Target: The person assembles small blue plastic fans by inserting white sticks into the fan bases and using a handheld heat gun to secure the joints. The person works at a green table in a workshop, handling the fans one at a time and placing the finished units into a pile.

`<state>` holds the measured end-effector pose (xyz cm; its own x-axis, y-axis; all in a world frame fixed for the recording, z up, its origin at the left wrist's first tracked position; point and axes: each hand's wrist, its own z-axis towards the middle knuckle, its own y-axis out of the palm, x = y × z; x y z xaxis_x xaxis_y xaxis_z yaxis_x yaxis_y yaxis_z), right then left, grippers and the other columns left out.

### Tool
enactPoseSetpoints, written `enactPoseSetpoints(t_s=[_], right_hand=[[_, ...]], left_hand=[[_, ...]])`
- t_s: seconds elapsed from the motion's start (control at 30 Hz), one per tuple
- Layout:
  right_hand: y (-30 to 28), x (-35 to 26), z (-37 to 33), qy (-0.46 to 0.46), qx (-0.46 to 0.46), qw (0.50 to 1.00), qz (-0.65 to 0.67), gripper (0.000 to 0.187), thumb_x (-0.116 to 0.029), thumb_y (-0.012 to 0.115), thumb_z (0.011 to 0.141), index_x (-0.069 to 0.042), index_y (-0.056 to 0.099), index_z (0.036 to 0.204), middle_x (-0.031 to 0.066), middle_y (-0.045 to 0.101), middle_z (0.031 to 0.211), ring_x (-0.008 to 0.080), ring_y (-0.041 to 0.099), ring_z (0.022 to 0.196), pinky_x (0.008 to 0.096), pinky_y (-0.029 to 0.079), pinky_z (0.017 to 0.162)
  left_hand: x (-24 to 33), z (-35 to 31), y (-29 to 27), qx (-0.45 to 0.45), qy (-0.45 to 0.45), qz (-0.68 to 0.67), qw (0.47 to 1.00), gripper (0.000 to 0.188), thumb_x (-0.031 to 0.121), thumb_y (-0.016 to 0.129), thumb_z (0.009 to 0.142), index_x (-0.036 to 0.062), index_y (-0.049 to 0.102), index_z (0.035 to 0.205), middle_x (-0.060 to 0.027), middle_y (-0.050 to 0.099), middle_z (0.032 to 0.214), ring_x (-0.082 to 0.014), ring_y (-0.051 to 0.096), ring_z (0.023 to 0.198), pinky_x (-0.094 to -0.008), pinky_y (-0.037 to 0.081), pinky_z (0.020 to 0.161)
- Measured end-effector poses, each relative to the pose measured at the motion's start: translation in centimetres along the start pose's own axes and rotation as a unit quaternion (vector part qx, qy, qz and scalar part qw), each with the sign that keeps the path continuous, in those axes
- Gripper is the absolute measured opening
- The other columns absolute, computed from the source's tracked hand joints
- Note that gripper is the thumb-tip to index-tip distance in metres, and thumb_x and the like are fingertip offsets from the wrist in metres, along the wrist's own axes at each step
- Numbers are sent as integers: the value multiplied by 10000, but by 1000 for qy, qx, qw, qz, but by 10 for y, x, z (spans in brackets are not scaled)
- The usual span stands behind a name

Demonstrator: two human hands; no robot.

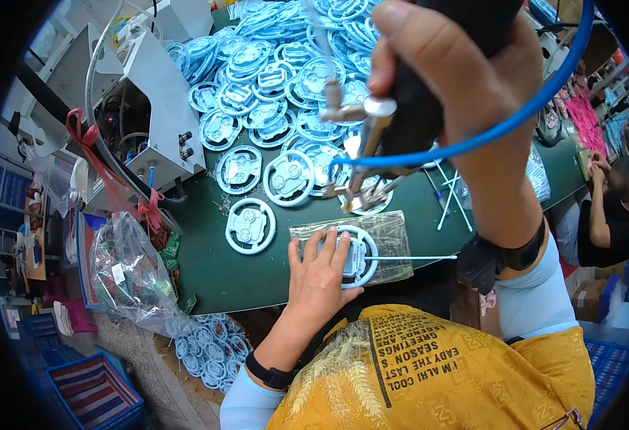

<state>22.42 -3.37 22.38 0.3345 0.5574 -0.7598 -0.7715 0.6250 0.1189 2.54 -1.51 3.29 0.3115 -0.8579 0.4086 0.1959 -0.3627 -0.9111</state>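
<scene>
Left of the left hand, we note a rodless blue wheel, seemingly not yet worked.
Beneath that spread hand lies a second wheel, white rod extending right, apparently unfinished; above, the right hand wraps a black tool.

1. Tabletop: matt, smooth.
2. Wheel-shaped parts, toward its far edge: smooth plastic, slightly glossy.
3. Block, near its front edge: wrapped in glossy, wrinkled film.
4. Tool nozzle: shiny metal.

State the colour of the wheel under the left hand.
The wheel is pale blue, best seen in the head view.
</scene>
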Motion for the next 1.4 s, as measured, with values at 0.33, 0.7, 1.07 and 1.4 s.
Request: enactPoseSetpoints(t_s=[0.33, 0.7, 1.07, 1.4], right_hand=[[14, 40, -34, 36, -41, 998, 15, 300, -24, 707, 813, 14, 539, 1059, 28, 591, 751, 109, 599, 596, 254, 487, 531], [19, 44, -41, 50, -41, 998, 23, 336, -5, 679, 831, 15, 516, 1124, 41, 600, 784, 125, 636, 621, 264, 528, 557], [15, 52, -42, 78, -55, 995, -29, 387, 3, 664, 811, 25, 491, 1156, 57, 593, 824, 128, 634, 638, 269, 536, 561], [4, 30, -26, 21, -29, 999, 34, 361, -64, 721, 754, -36, 545, 1068, -5, 532, 763, 91, 495, 613, 253, 411, 548]], left_hand=[[-2, 0, -3, -8, 9, -3, 1000, 932, 288, 921, 529, 48, 524, 1337, -167, 533, 1353, -332, 448, 1269, -593, 286, 1059], [-2, 2, -4, -9, 9, 0, 1000, 927, 274, 921, 529, 30, 526, 1330, -168, 532, 1353, -324, 456, 1267, -591, 290, 1056], [-2, 0, -5, -27, 10, -12, 1000, 903, 290, 900, 582, 20, 498, 1345, -185, 497, 1374, -332, 440, 1288, -606, 284, 1060], [1, -1, -3, -2, 9, 16, 1000, 931, 311, 920, 532, 39, 527, 1330, -161, 520, 1363, -322, 452, 1271, -590, 292, 1057]])
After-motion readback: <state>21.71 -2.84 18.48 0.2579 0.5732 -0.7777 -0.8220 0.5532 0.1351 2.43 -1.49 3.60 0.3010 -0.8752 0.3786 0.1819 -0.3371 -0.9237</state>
